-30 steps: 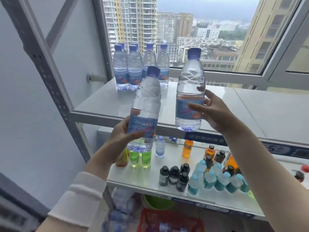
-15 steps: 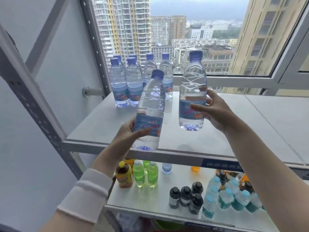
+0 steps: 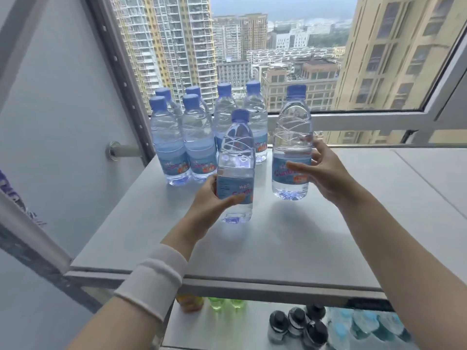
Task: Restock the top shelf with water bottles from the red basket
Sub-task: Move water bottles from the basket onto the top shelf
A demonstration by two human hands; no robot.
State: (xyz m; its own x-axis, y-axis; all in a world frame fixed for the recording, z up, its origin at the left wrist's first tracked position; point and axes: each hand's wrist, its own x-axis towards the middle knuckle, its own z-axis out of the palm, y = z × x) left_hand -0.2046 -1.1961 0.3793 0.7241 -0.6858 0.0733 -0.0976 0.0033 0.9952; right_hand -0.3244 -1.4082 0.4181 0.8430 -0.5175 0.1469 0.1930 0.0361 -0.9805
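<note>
At centre frame the left hand (image 3: 214,198) has its fingers wrapped round the label of a water bottle (image 3: 236,157), held upright over the top shelf (image 3: 290,248) just in front of six bottles (image 3: 174,147) clustered at its back left corner. The right hand (image 3: 326,173) grips a second bottle (image 3: 292,137) just to the right, thumb across the label. Bare shelf stretches to the right and down to the front edge (image 3: 252,286).

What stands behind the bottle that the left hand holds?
Six water bottles stand behind the bottle in the left hand, at the back of the top shelf. It covers parts of the two rightmost.
</note>
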